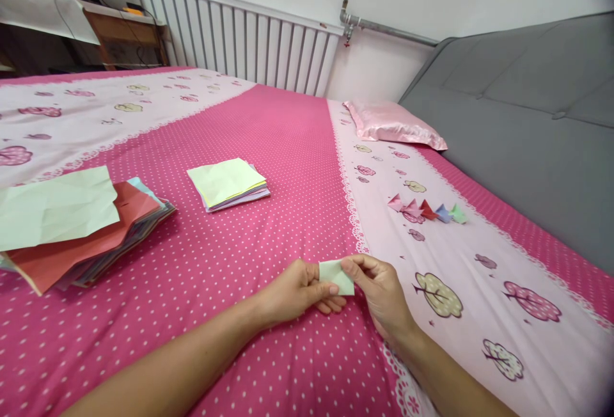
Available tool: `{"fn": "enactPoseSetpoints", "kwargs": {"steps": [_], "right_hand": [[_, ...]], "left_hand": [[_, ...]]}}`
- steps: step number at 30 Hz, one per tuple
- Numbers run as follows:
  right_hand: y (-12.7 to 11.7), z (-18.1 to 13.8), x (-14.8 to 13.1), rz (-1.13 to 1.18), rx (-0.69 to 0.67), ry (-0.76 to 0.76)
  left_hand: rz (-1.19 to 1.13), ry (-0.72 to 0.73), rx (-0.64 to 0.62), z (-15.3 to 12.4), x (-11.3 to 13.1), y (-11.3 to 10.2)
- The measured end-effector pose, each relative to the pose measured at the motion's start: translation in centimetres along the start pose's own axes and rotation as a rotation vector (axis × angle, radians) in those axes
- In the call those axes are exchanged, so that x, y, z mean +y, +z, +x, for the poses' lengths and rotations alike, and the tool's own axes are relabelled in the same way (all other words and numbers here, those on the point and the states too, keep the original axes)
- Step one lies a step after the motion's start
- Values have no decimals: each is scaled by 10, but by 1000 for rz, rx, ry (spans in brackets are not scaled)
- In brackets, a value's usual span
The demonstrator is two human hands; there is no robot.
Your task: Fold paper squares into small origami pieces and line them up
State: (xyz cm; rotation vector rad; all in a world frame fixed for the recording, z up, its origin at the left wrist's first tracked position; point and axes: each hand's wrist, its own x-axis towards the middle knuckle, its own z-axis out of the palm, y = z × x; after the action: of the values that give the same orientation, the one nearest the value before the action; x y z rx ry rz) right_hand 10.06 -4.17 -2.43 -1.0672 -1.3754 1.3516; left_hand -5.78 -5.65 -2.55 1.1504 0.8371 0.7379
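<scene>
Both my hands meet low in the middle, just above the pink dotted bedsheet [268,148]. Between them is a small folded piece of pale green paper [337,276]. My left hand [300,290] pinches its left side with thumb and fingers closed. My right hand [378,292] grips its right side, fingers curled over it. A small stack of square coloured papers [229,183] with a pale yellow-green sheet on top lies further away on the bed. To the right, a row of several small folded paper shapes [426,210] in pink, red, blue and green sits on the light pink part of the sheet.
At the left lies a bigger pile of creased sheets [81,228], red ones under a pale green one. A pink satin pillow [393,126] rests by the grey padded headboard [518,123]. A white radiator [244,39] lines the far wall, with a wooden desk [125,36] beside it.
</scene>
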Motion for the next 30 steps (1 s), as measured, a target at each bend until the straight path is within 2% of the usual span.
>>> {"fn": "enactPoseSetpoints", "kwargs": {"steps": [4,7,12,14,18,20,25,30], "right_hand": [[1,0,0,-32,-73,-4],[1,-1,2,-88,-30,-51],[-1,-1,2,-92,-52,-67],[-2,-1,1,-91,-40,-71],[-3,1,1,-85,-27,-73],[-3,1,2,-103,-18,-79],[-5,2,5,-198,-24,-100],[-3,1,4,-162,-46,-72]], "left_hand": [[-122,6,117,2,3,2],[-113,6,91,2,4,3],[148,118,104,1,0,0],[235,164,165,1,0,-2],[177,218,358,3,0,-7],[169,216,404,3,1,-8],[209,162,310,1,5,-7],[99,102,233,2,8,-6]]}}
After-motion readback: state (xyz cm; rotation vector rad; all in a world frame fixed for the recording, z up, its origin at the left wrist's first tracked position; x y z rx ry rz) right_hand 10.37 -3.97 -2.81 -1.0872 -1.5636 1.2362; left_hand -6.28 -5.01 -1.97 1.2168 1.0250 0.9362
